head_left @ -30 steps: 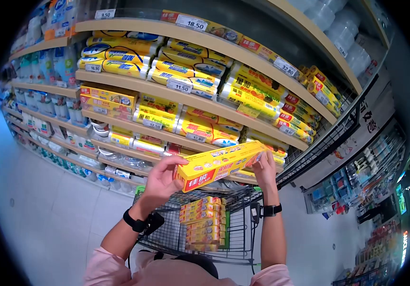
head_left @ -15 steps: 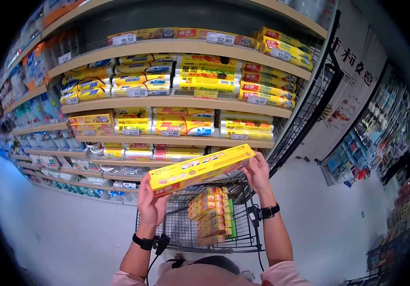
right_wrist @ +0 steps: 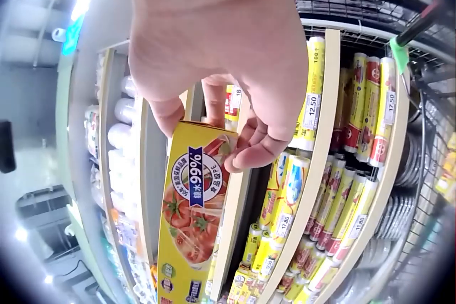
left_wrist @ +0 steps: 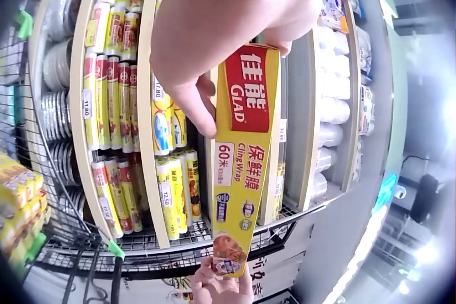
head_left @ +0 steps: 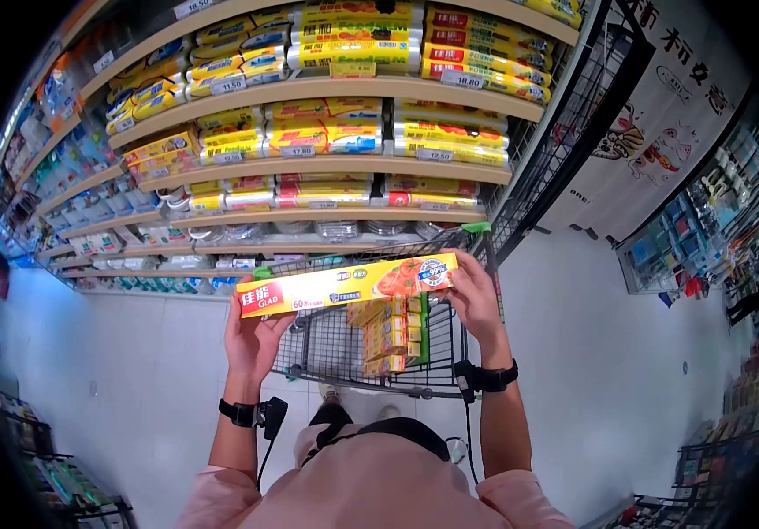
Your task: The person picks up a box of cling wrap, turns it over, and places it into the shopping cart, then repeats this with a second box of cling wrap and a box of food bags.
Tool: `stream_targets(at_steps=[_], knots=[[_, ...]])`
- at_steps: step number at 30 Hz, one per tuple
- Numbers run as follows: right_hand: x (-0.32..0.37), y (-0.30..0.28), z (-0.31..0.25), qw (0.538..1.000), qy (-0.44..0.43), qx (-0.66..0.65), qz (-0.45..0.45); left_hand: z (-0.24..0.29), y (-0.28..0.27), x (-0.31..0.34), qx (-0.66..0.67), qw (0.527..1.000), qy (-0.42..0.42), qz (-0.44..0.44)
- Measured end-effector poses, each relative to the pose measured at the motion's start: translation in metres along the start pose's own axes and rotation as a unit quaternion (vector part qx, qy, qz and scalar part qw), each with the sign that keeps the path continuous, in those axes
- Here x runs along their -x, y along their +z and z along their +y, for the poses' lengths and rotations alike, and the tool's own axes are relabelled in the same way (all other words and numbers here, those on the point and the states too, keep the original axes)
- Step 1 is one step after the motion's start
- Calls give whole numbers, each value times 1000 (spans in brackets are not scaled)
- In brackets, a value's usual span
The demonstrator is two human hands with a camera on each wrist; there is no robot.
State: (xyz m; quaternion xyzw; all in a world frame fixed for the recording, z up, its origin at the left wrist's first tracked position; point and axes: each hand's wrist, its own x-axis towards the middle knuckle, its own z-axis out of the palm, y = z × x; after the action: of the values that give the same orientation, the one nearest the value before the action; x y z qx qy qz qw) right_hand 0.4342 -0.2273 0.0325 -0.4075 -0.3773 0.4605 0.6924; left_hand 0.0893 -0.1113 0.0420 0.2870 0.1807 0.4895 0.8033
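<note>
I hold the cling wrap box (head_left: 344,284) above the cart (head_left: 318,346), fingers of left hand (head_left: 252,339) and right hand (head_left: 474,300) gripping its ends; I judge lowering it level comes next.

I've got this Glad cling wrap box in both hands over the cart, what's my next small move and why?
Probably lower the Glad cling wrap box straight down into the shopping cart, beside the stacked boxes. The left hand and right hand grip its two ends, it lies level over the basket, and matching boxes already sit inside.
</note>
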Motion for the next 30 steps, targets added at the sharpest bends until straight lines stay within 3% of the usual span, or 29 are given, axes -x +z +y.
stream_targets(at_steps=[3,6,10,15,18,23,27,30], knots=[[22,-15,12,994,-18,104,-8,-7,-6,13,4,999,-41,3],[34,-20,18,994,22,-103,33,-18,6,21,-1,998,-47,50],[54,-27,20,991,30,-107,79,-29,8,24,-15,996,-84,1],[76,-47,26,986,103,-62,120,-43,22,32,16,989,-146,28],[83,-63,43,984,125,-30,120,-53,11,36,-23,987,-158,22],[100,-82,73,961,231,22,151,-73,-15,45,-13,969,-218,115],[102,-79,96,959,238,32,148,-83,-36,46,-43,955,-265,129],[98,-70,106,965,196,24,170,-95,-66,44,-74,943,-278,167]])
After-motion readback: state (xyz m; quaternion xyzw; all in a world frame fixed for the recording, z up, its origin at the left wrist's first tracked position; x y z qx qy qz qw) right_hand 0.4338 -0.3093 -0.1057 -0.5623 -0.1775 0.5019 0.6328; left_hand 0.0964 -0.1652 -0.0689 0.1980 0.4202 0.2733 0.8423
